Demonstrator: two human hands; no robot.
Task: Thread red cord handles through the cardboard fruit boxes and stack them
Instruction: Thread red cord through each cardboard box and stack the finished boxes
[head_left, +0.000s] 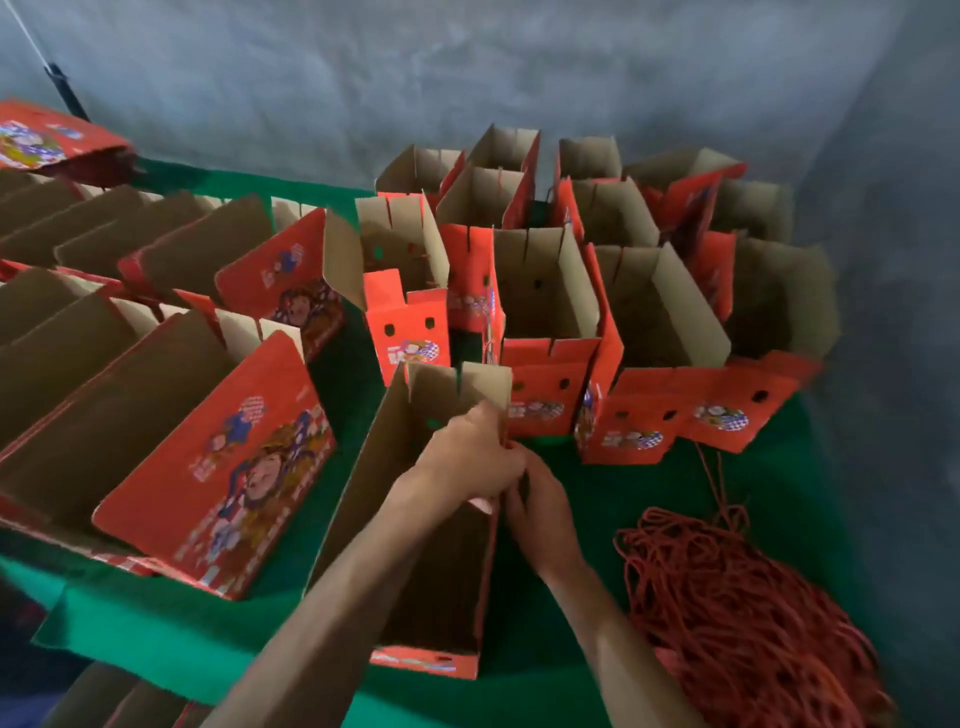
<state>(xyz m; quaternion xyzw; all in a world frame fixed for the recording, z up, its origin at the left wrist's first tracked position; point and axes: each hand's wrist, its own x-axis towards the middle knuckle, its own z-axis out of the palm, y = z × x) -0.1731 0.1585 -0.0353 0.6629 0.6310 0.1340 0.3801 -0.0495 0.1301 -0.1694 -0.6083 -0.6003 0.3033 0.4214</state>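
An open cardboard fruit box, brown inside and red outside, stands in front of me on the green table. My left hand reaches inside it and grips its right wall from within. My right hand is outside the same wall, its fingers curled against the cardboard where a short bit of red cord shows. Both hands meet at that wall. A big heap of red cord lies to the right of my right arm.
Several upright open boxes stand at the back right. Rows of flattened boxes lean in stacks at the left. The green cloth covers the table, whose edge runs near me. A grey wall stands behind.
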